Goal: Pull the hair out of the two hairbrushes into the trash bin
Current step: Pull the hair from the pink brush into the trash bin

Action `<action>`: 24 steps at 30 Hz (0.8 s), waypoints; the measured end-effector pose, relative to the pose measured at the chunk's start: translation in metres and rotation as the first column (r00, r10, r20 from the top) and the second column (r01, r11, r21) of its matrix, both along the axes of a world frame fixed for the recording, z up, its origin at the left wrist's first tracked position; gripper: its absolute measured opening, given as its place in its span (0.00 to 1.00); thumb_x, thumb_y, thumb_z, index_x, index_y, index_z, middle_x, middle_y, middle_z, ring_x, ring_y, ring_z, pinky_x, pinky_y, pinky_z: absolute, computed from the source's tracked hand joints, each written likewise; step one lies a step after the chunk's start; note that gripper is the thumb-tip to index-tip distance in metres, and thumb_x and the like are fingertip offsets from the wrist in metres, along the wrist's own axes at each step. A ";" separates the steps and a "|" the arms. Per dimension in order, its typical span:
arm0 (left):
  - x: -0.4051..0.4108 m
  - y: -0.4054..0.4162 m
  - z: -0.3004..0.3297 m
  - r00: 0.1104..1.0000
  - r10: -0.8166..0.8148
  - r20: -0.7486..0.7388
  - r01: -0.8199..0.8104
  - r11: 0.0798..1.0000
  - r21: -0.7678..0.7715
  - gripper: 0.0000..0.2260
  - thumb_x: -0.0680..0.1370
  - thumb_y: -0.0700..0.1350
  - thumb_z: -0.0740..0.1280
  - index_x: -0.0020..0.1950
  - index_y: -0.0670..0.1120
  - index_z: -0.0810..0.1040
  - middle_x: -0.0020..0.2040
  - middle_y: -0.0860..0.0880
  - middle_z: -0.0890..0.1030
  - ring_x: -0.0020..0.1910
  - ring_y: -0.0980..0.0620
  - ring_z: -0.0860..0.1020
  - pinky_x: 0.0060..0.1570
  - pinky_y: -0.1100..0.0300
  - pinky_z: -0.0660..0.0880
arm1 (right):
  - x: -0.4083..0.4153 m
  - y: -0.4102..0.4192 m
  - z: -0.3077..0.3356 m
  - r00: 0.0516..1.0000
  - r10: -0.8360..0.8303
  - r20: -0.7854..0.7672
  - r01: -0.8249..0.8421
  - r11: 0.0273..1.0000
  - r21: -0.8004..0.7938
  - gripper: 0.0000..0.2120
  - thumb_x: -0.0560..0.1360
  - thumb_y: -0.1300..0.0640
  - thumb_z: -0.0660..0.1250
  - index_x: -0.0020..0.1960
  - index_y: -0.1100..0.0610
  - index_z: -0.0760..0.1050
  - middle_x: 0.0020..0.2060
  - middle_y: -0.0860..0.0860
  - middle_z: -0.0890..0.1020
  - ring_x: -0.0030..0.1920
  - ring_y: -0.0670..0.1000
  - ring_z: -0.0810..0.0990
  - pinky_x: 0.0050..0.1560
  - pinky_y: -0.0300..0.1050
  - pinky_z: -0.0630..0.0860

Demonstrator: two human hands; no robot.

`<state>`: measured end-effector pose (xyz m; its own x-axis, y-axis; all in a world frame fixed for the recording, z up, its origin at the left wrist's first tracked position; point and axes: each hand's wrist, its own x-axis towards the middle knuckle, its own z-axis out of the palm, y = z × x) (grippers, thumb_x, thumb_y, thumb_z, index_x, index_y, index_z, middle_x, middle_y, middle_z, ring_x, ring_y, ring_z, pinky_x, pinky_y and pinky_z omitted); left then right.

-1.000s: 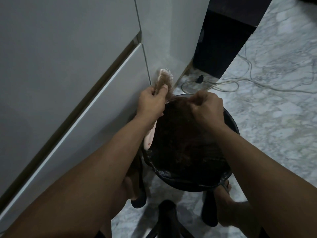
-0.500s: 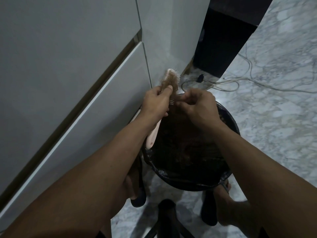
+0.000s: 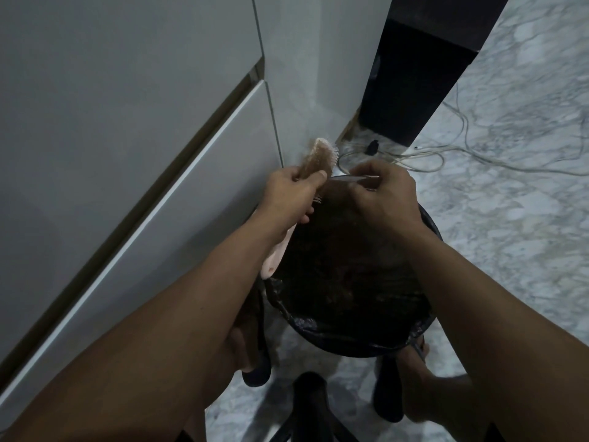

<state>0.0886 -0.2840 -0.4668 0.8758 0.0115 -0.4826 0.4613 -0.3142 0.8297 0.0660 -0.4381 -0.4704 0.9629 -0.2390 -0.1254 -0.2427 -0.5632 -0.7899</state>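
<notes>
Above trash bin [image 3: 427, 224]: am clasping pink hairbrush [image 3: 95, 159] in left hand [image 3: 291, 194], long axis running near-to-far; right hand [image 3: 384, 194], fingers pinched on hair strand, just right of bristles.

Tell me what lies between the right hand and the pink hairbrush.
In the head view, a thin metal tool, apparently tweezers, spans from the right hand toward the hairbrush held by the left hand, above the trash bin.

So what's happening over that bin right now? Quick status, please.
Left hand grips pink hairbrush, hair matted in its bristles. Right hand pinches a thin metal tool toward the brush. Both over lined trash bin. Nothing in the way.
</notes>
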 end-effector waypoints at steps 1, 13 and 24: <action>-0.002 0.000 0.000 0.999 -0.047 0.005 0.046 0.998 0.032 0.09 0.77 0.50 0.68 0.51 0.45 0.80 0.38 0.47 0.80 0.31 0.51 0.77 0.24 0.62 0.72 | 0.001 0.001 0.000 1.000 -0.002 0.022 0.001 0.999 0.043 0.09 0.72 0.57 0.70 0.53 0.53 0.81 0.45 0.44 0.82 0.44 0.44 0.82 0.50 0.42 0.79; -0.005 0.006 -0.009 0.948 -0.318 0.018 0.292 0.890 0.349 0.10 0.72 0.51 0.73 0.44 0.44 0.84 0.28 0.48 0.75 0.26 0.51 0.73 0.32 0.59 0.72 | 0.003 0.001 -0.005 0.998 0.014 0.057 -0.019 0.997 0.073 0.06 0.73 0.61 0.71 0.48 0.55 0.85 0.43 0.50 0.84 0.40 0.41 0.80 0.44 0.30 0.77; -0.003 0.008 0.000 0.971 -0.237 -0.019 0.230 0.918 0.324 0.10 0.71 0.53 0.72 0.39 0.47 0.81 0.28 0.49 0.77 0.30 0.49 0.78 0.32 0.56 0.77 | 0.004 -0.004 0.010 0.994 -0.093 -0.063 0.109 0.927 0.359 0.04 0.76 0.63 0.69 0.50 0.61 0.78 0.42 0.48 0.81 0.38 0.45 0.82 0.30 0.35 0.79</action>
